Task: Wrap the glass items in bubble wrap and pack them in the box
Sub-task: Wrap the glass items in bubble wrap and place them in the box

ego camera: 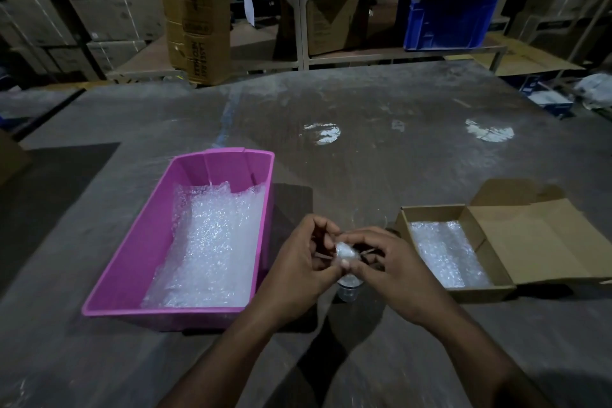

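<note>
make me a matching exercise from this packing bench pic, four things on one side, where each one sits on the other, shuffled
Things:
1. pink tub
2. cardboard box
3. small bubble-wrapped item
4. blue crate

Places:
A. on the shelf behind the table
B. between both hands
C. on the table, left of the hands
D. on the table, right of the hands, lid open

Pairs: 1-C, 2-D, 3-B, 4-A

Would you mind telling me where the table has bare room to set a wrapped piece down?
Bare table lies beyond both hands, between the pink tub and the cardboard box. It is crowded where the left hand and right hand hold the wrapped glass.
</note>
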`<state>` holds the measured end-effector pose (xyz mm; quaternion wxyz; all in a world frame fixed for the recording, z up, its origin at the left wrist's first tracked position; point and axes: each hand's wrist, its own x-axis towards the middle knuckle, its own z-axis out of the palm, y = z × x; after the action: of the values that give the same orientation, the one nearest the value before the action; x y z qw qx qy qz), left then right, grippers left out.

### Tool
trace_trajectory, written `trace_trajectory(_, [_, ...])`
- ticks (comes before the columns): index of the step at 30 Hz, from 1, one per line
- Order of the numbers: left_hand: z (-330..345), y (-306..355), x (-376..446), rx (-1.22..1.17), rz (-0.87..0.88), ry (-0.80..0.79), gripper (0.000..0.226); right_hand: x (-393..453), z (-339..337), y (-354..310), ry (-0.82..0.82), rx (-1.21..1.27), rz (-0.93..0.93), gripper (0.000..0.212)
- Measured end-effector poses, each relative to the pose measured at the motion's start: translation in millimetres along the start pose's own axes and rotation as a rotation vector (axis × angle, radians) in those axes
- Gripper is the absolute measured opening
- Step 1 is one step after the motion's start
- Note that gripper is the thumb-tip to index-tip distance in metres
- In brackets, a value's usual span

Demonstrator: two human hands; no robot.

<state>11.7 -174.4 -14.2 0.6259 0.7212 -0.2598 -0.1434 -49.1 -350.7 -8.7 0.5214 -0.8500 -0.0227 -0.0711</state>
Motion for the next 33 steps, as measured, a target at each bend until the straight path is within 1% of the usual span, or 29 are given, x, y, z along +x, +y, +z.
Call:
trace_trajectory(2, [2.4, -1.0, -2.7, 0.076, 0.004, -0.014, 0.036, 1.9, -0.4, 1.7, 0.043, -0.021, 0.023, 0.023])
trace_trajectory(4, [3.1, -4.7, -4.5, 0.208, 0.013, -0.023, 0.043, 4.0, -2.3, 0.7, 0.076, -0.113, 0.046, 0.019])
trace_trajectory(6, [2.3, -9.8, -5.5, 0.381, 0.016, -0.014, 0.058, 6.9, -3.9, 1.0, 0.063, -0.322, 0.028, 0.015])
trace_trajectory(8, [1.2, -13.8, -5.8, 0.527, 0.01, -0.002, 0.079, 9.3, -1.4, 0.6, 0.024, -0.516, 0.023, 0.012])
trace_trajectory(9, [1.0, -15.4, -6.0, 0.565, 0.001, -0.007, 0.088, 10.7, 0.6, 0.0, 0.009, -0.565, 0.037, 0.013])
trace_trajectory(11, [2.3, -17.2, -6.0, 0.596, -0.023, -0.032, 0.097, 13.2, 5.8, -3.2, -0.008, -0.628, 0.082, 0.014])
trace_trajectory(13, [5.4, -19.7, -6.0, 0.606, -0.037, -0.05, 0.097, 14.3, 11.6, -8.3, -0.04, -0.699, 0.107, 0.012])
trace_trajectory(16, [9.7, -23.2, -6.0, 0.62, -0.033, -0.045, 0.087, 15.1, 17.9, -8.8, -0.089, -0.789, 0.067, 0.01])
trace_trajectory(18, [11.2, -25.4, -6.1, 0.618, -0.04, -0.026, 0.085, 18.9, 18.2, -8.2, -0.135, -0.84, 0.066, 0.014])
trace_trajectory(22, [11.2, -27.3, -6.6, 0.591, -0.071, -0.018, 0.087, 28.7, 15.5, -19.9, -0.417, -1.058, 0.038, 0.024])
trace_trajectory(24, [10.3, -28.0, -6.4, 0.591, -0.071, -0.017, 0.088, 29.6, 11.9, -20.6, -0.505, -1.111, 0.006, 0.026])
trace_trajectory(26, [9.7, -27.4, -6.2, 0.596, -0.073, -0.018, 0.09, 25.8, 8.7, -24.3, -0.514, -1.141, -0.028, 0.028])
trace_trajectory(28, [9.4, -27.0, -6.2, 0.596, -0.07, -0.018, 0.09, 20.7, 7.4, -26.7, -0.488, -1.124, -0.054, 0.03])
trace_trajectory(30, [9.4, -27.4, -6.0, 0.594, -0.067, -0.016, 0.091, 17.4, 9.6, -28.7, -0.484, -1.118, -0.039, 0.031])
trace_trajectory(33, [9.3, -29.0, -5.6, 0.614, -0.047, -0.012, 0.091, 20.5, 15.9, -27.3, -0.518, -1.178, 0.002, 0.027])
